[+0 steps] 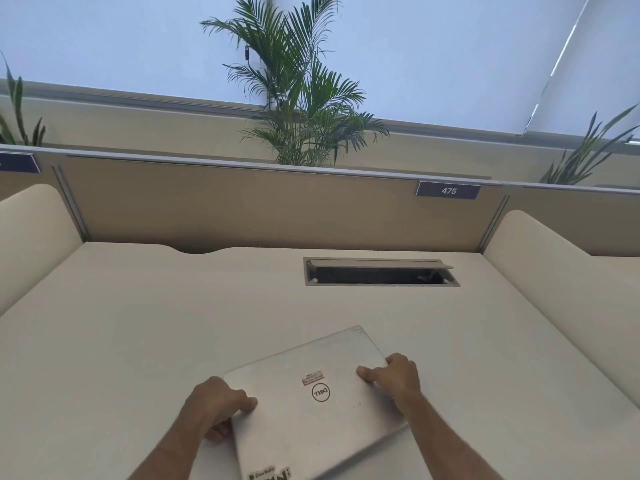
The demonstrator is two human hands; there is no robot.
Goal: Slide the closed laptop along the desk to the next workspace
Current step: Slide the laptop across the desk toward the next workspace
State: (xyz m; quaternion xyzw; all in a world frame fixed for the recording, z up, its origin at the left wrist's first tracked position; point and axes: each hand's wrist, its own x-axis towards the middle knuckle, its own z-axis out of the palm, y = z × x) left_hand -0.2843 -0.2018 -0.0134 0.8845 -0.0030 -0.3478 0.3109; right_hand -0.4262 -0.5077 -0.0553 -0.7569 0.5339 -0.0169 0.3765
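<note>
1. I see the closed laptop [320, 400] lying flat on the cream desk [138, 323], in the near middle of it, close to the front edge and partly cut off by the bottom of the view.
2. Its lid faces up, silver, with a round logo and a small red-and-white sticker near the middle and more stickers at the near left corner.
3. The laptop sits turned on the desk: its long axis runs from near left to far right, so the far right corner points toward the open cable slot [381, 273] at the back of the desk, well apart from it.
4. My left hand [216, 408] grips the left short edge, thumb pressed on top of the lid and fingers curled under or round the side.
5. My right hand [393, 377] clamps the right edge near the far corner, thumb on the lid, fingers wrapped over the rim.
6. Curved cream side dividers [31, 237] stand at both ends of the desk.
7. A brown back panel [242, 209] carries a number plate reading 475 [447, 190], and a palm plant [304, 98] rises behind it.
</note>
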